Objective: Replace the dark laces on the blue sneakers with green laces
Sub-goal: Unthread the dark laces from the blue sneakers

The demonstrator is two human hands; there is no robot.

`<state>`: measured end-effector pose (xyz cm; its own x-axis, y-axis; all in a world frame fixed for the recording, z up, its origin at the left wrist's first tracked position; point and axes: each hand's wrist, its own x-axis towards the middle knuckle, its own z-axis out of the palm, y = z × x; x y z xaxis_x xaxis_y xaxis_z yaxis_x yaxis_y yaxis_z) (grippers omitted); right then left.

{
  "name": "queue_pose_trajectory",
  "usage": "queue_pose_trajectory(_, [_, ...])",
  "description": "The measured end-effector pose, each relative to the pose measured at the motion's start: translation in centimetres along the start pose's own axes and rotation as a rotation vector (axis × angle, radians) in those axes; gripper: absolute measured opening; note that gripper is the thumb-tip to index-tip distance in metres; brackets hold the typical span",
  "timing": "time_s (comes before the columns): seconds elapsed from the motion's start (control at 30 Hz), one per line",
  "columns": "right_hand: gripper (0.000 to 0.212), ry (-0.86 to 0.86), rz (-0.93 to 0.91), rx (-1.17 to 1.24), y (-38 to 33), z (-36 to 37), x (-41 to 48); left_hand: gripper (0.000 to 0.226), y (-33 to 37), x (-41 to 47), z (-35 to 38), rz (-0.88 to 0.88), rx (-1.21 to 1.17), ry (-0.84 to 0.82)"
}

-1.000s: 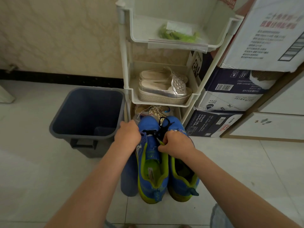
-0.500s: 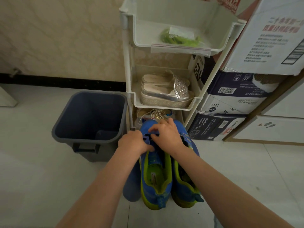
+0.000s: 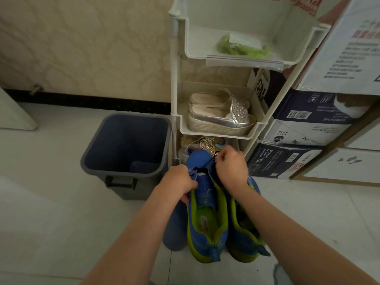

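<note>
Both forearms are reaching forward and down. Left hand (image 3: 179, 182) is gripping the side of the left one of the blue sneakers (image 3: 206, 202), fingers curled round its edge. Right hand (image 3: 231, 169) is pinching the dark lace (image 3: 201, 169) near the toe end, fingers clenched on it. Sneakers are sitting side by side in front of the white rack (image 3: 174, 83), toes toward it. Green laces (image 3: 242, 48) are lying bagged on the top tier, silver shoes (image 3: 218, 118) on the middle one. Dark bin (image 3: 92, 167) is standing left of the rack, boxes (image 3: 308, 128) to its right.
</note>
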<state>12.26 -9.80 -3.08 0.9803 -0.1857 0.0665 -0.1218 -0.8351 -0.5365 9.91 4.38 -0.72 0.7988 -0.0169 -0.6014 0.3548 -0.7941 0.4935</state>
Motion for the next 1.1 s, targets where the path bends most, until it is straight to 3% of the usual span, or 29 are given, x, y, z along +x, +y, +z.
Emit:
queue_pose_trajectory(0.03, [0.014,0.002,0.1,0.075,0.8,-0.3,0.5,0.024,-0.1,0.0,0.0,-0.006,-0.014,-0.011])
queue_pose_trajectory(0.1, [0.014,-0.073,0.122,0.051,2.0,-0.7,0.8,0.021,-0.1,0.0,0.0,-0.026,-0.044,-0.034])
queue_pose_trajectory(0.23, [0.034,-0.17,-0.214,0.067,1.0,-1.1,0.2,0.022,0.2,0.1,0.1,-0.02,-0.041,-0.028])
queue_pose_trajectory(0.33, [0.024,-0.218,-0.448,-0.154,-0.2,-0.4,-0.4,0.033,0.2,0.1,0.1,-0.03,-0.041,-0.03])
queue_pose_trajectory(0.43, [0.021,-0.264,-0.457,-0.309,-0.5,0.2,-0.8,0.037,0.0,0.3,0.0,-0.016,-0.012,-0.014])
queue_pose_trajectory(0.53, [0.016,-0.206,-0.494,-0.362,-0.5,0.4,-0.6,0.038,-0.4,0.4,0.0,-0.021,-0.057,-0.019])
queue_pose_trajectory(0.6, [0.012,-0.101,-0.422,-0.313,-0.3,0.0,-0.5,0.036,-0.5,0.2,0.0,-0.038,-0.143,-0.043])
queue_pose_trajectory(0.7, [0.014,0.129,-0.04,0.033,0.5,-1.8,0.4,0.037,-0.6,0.1,-0.1,-0.049,-0.204,-0.06])
queue_pose_trajectory(0.8, [0.014,0.157,0.073,0.124,2.0,-2.7,1.3,0.039,-0.6,0.1,-0.1,-0.055,-0.235,-0.072])
queue_pose_trajectory(0.9, [0.026,0.16,-0.161,-0.004,1.8,-2.4,1.0,0.037,-0.4,0.0,-0.1,-0.055,-0.214,-0.067])
queue_pose_trajectory(0.97, [0.038,0.061,-0.368,-0.078,0.8,-1.8,0.6,0.037,-0.3,0.0,-0.1,-0.053,-0.212,-0.063])
queue_pose_trajectory(1.03, [0.028,-0.091,-0.505,-0.209,-0.2,-1.1,0.0,0.036,-0.3,-0.1,0.0,-0.054,-0.21,-0.061])
queue_pose_trajectory(1.1, [0.021,-0.214,-0.515,-0.313,-0.5,-0.2,-0.8,0.036,-0.3,-0.1,0.1,-0.047,-0.186,-0.05])
